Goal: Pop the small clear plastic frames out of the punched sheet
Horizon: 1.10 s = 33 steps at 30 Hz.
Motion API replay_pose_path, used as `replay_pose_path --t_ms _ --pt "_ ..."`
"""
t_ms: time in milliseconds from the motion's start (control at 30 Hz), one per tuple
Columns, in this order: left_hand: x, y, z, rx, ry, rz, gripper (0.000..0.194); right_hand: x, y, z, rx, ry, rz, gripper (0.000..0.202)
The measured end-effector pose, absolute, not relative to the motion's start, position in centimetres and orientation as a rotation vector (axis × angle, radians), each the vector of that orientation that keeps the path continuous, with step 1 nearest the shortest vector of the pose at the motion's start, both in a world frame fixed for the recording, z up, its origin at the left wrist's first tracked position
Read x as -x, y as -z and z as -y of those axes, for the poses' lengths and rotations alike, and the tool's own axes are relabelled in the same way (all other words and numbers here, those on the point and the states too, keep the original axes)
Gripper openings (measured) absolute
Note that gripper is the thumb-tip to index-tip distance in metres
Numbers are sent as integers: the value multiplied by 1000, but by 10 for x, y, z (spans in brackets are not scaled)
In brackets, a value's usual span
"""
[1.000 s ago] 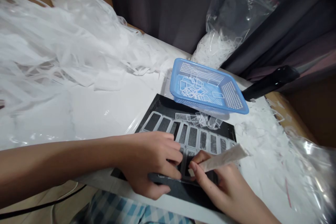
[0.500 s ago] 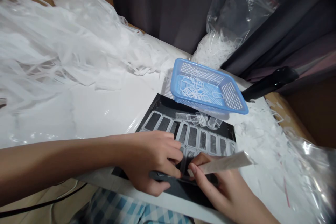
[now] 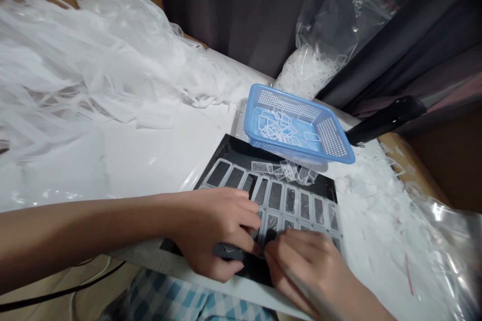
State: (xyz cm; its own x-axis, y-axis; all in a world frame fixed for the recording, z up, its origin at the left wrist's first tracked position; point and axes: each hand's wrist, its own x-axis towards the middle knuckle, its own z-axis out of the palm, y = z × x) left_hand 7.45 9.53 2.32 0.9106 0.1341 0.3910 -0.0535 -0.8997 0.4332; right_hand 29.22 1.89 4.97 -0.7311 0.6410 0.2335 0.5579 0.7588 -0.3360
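Note:
A translucent sheet of rounded rectangular frames (image 3: 275, 195) lies on a black board (image 3: 241, 149). My left hand (image 3: 222, 225) rests on its near left part, fingers curled. A dark, smooth object (image 3: 226, 251) shows between my left thumb and index finger; its kind is hidden. Beside those fingertips, my right hand (image 3: 305, 261) is closed, its fingers down at the lower row of frames. A flat pale strip (image 3: 307, 288), blurred, slants out of its grip toward me. The tip of the strip is hidden. Small clear pieces (image 3: 289, 170) lie loosely along the board's far side.
Behind the board stands a blue basket (image 3: 297, 153) holding white frames. A clear bag (image 3: 309, 67) of similar pieces leans against the dark curtain. White scrap strips (image 3: 94, 55) heap up at the left. Clear scraps (image 3: 380, 215) cover the right side, near a black cylindrical object (image 3: 387, 120).
My right hand has turned palm down and closed beside the left fingertips. The pale strip, earlier pointing right, now slants toward me. My left hand has stayed nearly still.

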Motion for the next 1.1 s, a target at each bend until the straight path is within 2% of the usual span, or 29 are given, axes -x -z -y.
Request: replay_pose_path --t_ms 133,300,433,500,667,767,967,1100 --pt "-75 -23 -95 -2596 -567 -84 16 -289 -45 -16 699 34 2724 23" --pt "-75 -22 -94 -2497 -571 -89 18 -298 -46 -23 751 151 2735 21" --pt "-74 -22 -94 -2439 -610 -92 24 -310 -50 -36 862 286 2640 12" --pt "-73 -22 -94 -2424 -625 -91 25 -313 -53 -41 910 273 2577 10" --pt "-73 -23 -94 -2424 -639 -84 24 -312 -54 -48 950 -160 2512 16" --pt "-73 -23 -94 -2406 -649 -89 23 -314 -52 -48 962 -291 2491 19" --pt "-73 -24 -95 -2387 -640 -99 20 -319 -50 -48 1090 -233 2390 22" --pt "-72 -21 -93 -2351 -643 -91 14 -330 -52 -52 1276 18 2270 21"
